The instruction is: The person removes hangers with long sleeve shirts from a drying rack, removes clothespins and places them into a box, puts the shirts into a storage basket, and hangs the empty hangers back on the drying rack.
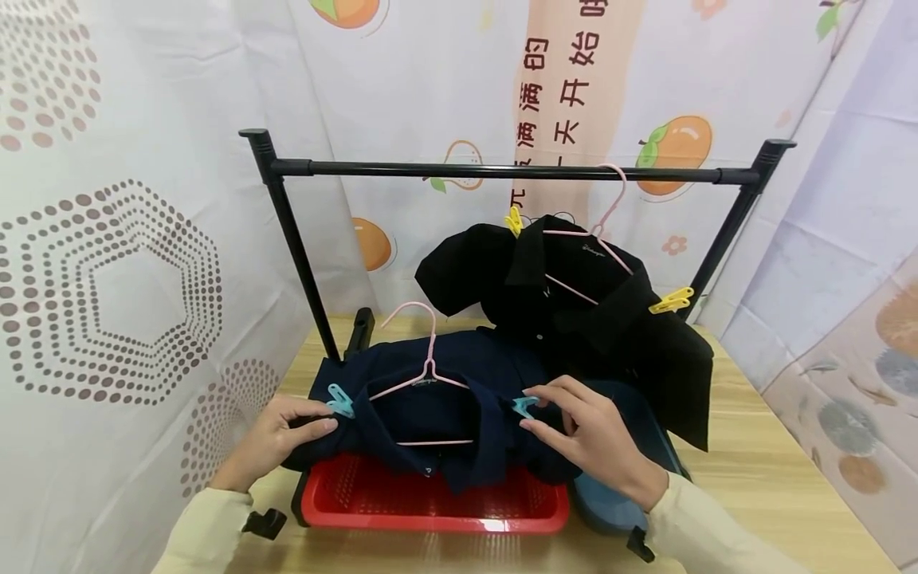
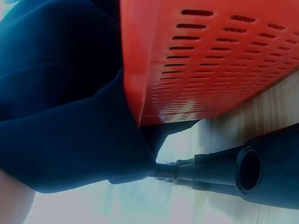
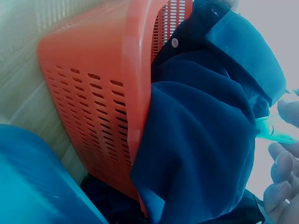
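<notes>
A navy collared shirt (image 1: 423, 470) lies over a red basket (image 1: 437, 524), with a pink hanger (image 1: 430, 368) inside its neck, hook upward. My left hand (image 1: 276, 434) pinches the shirt's left shoulder between thumb and index finger, right beside a teal clothespin (image 1: 340, 401) fixed there. On the other shoulder my right hand (image 1: 591, 434) pinches a second teal clothespin (image 1: 523, 406) at its handles. This clothespin (image 3: 268, 128) shows at the shirt's edge in the right wrist view. Only part of my left hand (image 2: 14, 198) shows against the navy cloth in the left wrist view.
A black rack (image 1: 445, 170) stands over the wooden table (image 1: 774, 478). From its bar hangs a black shirt (image 1: 610, 319) on a pink hanger (image 1: 611, 207), with yellow clothespins (image 1: 672, 300) at both shoulders. A blue basin (image 1: 610, 506) sits right of the red basket. Printed curtains (image 1: 430, 96) surround the table.
</notes>
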